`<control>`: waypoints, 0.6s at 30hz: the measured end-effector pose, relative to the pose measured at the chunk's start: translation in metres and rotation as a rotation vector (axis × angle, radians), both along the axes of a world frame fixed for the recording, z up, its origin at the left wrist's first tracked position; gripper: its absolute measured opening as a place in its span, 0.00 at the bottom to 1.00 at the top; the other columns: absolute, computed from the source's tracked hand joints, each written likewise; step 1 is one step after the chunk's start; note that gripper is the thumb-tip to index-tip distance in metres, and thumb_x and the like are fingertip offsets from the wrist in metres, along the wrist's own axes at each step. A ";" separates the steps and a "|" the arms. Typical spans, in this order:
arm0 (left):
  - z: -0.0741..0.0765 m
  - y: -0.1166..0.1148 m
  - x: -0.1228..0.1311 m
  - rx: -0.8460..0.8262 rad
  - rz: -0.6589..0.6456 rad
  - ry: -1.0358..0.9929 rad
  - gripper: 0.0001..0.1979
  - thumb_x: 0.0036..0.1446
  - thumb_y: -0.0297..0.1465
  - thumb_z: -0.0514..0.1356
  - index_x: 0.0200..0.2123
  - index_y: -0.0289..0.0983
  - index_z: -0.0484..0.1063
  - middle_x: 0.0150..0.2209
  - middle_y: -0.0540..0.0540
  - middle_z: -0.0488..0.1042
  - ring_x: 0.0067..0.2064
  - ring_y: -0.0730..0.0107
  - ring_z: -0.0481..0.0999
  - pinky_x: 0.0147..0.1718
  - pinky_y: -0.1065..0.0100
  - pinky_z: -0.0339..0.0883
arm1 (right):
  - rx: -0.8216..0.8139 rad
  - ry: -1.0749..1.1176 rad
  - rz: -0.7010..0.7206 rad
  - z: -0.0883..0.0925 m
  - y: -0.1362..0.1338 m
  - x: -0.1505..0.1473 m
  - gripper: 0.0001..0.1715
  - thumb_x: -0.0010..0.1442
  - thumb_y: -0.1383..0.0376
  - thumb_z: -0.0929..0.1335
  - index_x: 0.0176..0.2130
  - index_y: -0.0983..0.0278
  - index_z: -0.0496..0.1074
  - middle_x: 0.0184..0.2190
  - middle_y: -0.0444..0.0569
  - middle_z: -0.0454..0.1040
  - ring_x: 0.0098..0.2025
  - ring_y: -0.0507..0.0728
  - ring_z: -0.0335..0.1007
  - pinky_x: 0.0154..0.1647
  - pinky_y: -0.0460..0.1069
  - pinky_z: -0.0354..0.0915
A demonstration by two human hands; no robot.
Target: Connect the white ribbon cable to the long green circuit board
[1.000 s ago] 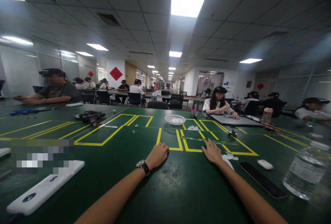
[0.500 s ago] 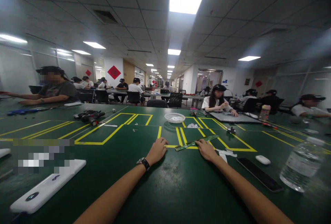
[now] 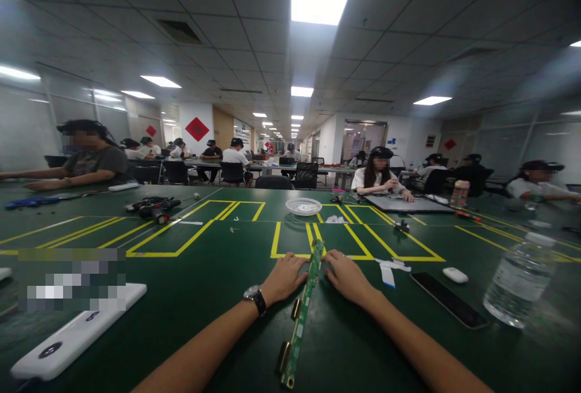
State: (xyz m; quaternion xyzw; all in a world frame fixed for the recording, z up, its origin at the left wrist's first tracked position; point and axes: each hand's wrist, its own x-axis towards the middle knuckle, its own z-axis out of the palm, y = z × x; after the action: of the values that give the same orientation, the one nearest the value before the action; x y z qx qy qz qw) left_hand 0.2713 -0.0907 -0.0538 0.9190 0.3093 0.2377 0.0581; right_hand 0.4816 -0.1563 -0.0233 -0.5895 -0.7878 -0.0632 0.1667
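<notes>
A long, narrow green circuit board (image 3: 305, 305) lies between my forearms, its length pointing toward me. Dark gold tabs stick out along its left edge. My left hand (image 3: 285, 278) has its fingertips against the left side of the far end, fingers bent. On the opposite edge, my right hand (image 3: 348, 275) pinches that same end with curled fingers. The fingertips are partly hidden by the board. White paper-like strips (image 3: 389, 269), one with a blue end, rest on the table to the right of my right hand.
Yellow tape outlines mark the green table (image 3: 218, 320). A clear round basket (image 3: 303, 206) stands ahead. On the right are a phone (image 3: 447, 300), a white case (image 3: 455, 275) and a water bottle (image 3: 520, 281); left, a white device (image 3: 79, 332) and black tools (image 3: 154, 206). Other people sit around.
The circuit board has swung from lying crosswise under my right hand to pointing toward me. My left hand has come to its edge, and my right hand has moved left.
</notes>
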 end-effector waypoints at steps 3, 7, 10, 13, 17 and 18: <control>-0.002 -0.014 0.008 -0.002 -0.035 0.034 0.24 0.61 0.45 0.49 0.58 0.46 0.61 0.54 0.43 0.67 0.55 0.55 0.61 0.52 0.54 0.55 | 0.058 -0.066 -0.359 -0.002 0.012 0.045 0.22 0.63 0.62 0.58 0.54 0.65 0.66 0.53 0.59 0.65 0.56 0.64 0.59 0.55 0.56 0.55; -0.004 -0.017 0.011 -0.058 -0.044 0.055 0.22 0.59 0.46 0.51 0.55 0.50 0.64 0.59 0.43 0.62 0.58 0.50 0.57 0.52 0.48 0.54 | -0.089 -0.123 -0.730 -0.016 0.016 0.103 0.28 0.64 0.54 0.57 0.56 0.66 0.64 0.56 0.65 0.62 0.58 0.71 0.56 0.52 0.64 0.54; -0.001 -0.012 0.009 -0.169 -0.053 0.028 0.18 0.57 0.40 0.55 0.52 0.52 0.68 0.59 0.47 0.63 0.57 0.51 0.58 0.52 0.48 0.54 | -0.222 -0.112 -0.724 -0.022 0.017 0.115 0.30 0.65 0.52 0.55 0.52 0.70 0.68 0.51 0.65 0.66 0.54 0.71 0.62 0.50 0.63 0.57; 0.004 -0.007 0.006 -0.315 -0.044 -0.044 0.22 0.55 0.32 0.56 0.53 0.51 0.67 0.56 0.48 0.67 0.55 0.53 0.62 0.52 0.50 0.54 | -0.204 -0.122 -0.597 -0.020 0.018 0.103 0.26 0.64 0.55 0.57 0.48 0.72 0.69 0.49 0.65 0.68 0.51 0.67 0.65 0.47 0.58 0.60; 0.009 -0.002 0.004 -0.444 -0.082 -0.197 0.26 0.48 0.23 0.57 0.52 0.45 0.69 0.53 0.46 0.70 0.54 0.56 0.64 0.54 0.54 0.54 | -0.161 -0.084 -0.399 -0.013 0.018 0.085 0.14 0.62 0.63 0.59 0.42 0.66 0.70 0.42 0.56 0.72 0.44 0.60 0.68 0.42 0.51 0.61; 0.010 -0.002 0.004 -0.497 -0.123 -0.249 0.26 0.47 0.21 0.58 0.51 0.43 0.70 0.52 0.45 0.70 0.53 0.58 0.65 0.53 0.57 0.56 | -0.151 -0.067 -0.356 -0.011 0.018 0.082 0.13 0.62 0.65 0.59 0.41 0.65 0.70 0.41 0.54 0.72 0.43 0.58 0.69 0.41 0.50 0.61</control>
State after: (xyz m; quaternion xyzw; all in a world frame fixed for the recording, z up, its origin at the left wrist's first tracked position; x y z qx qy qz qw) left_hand 0.2755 -0.0926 -0.0441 0.8572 0.2922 0.2618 0.3336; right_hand 0.5639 -0.1388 -0.0348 -0.7279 -0.6788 -0.0518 0.0818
